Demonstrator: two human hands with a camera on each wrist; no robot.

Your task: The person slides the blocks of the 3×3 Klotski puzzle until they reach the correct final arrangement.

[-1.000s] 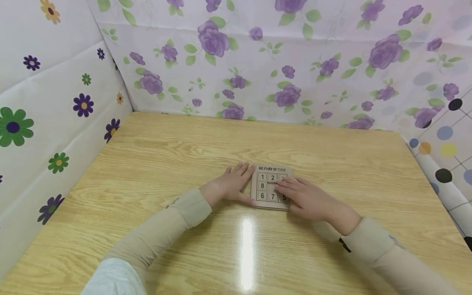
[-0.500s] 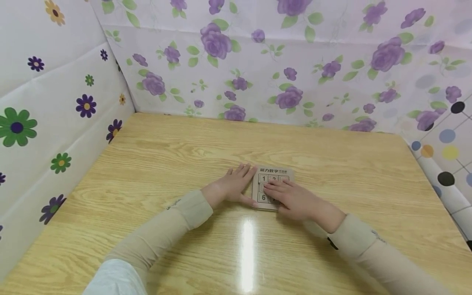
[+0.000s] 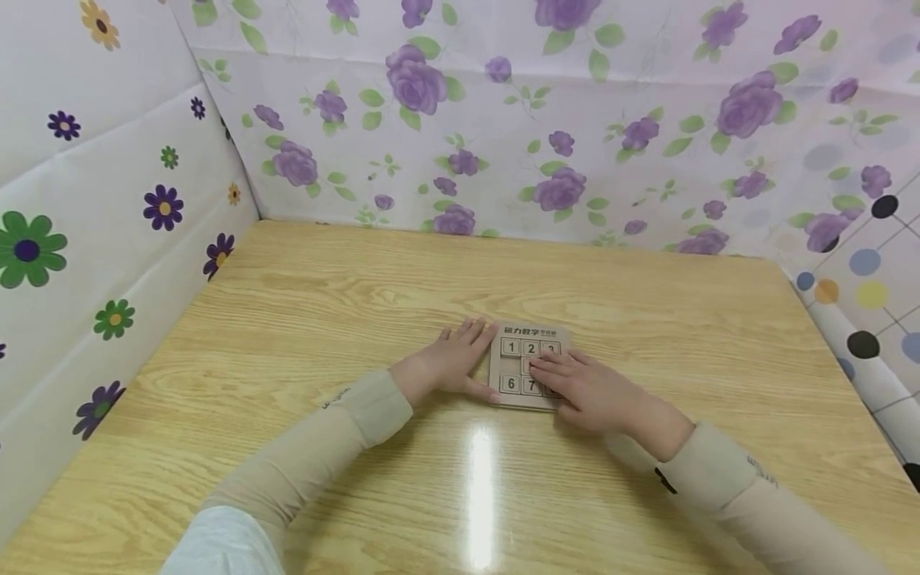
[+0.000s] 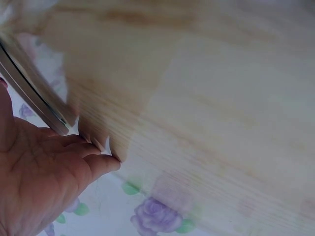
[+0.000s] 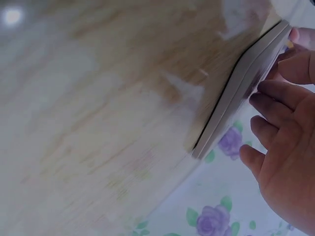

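A square number slide puzzle (image 3: 505, 398) lies flat on the table, printed with dark characters along its far edge. Tiles 1, 2 and 3 form the far row; 6 and 7 show in the near row. The left slot of the middle row is bare, and a tile (image 3: 526, 366) sits at the centre. My left hand (image 3: 449, 361) steadies the board's left side, thumb and forefinger spread along the edge. My right hand (image 3: 596, 391) comes from the right, its extended fingers touching the centre tile and covering the right column. Both wrist views show the board's thin edge (image 4: 37, 101) beside the fingers.
The wood-grain table (image 3: 359, 279) has a bright light reflection (image 3: 481, 495) in front of the board. Flowered cloth (image 3: 417, 80) hangs behind, with another patterned cloth (image 3: 115, 239) at the left and a dotted one (image 3: 870, 319) at the right.
My right hand moved left over the board, then back right. The middle-row left tile, the 8, slid to the centre, leaving its slot bare. My left hand stayed put.
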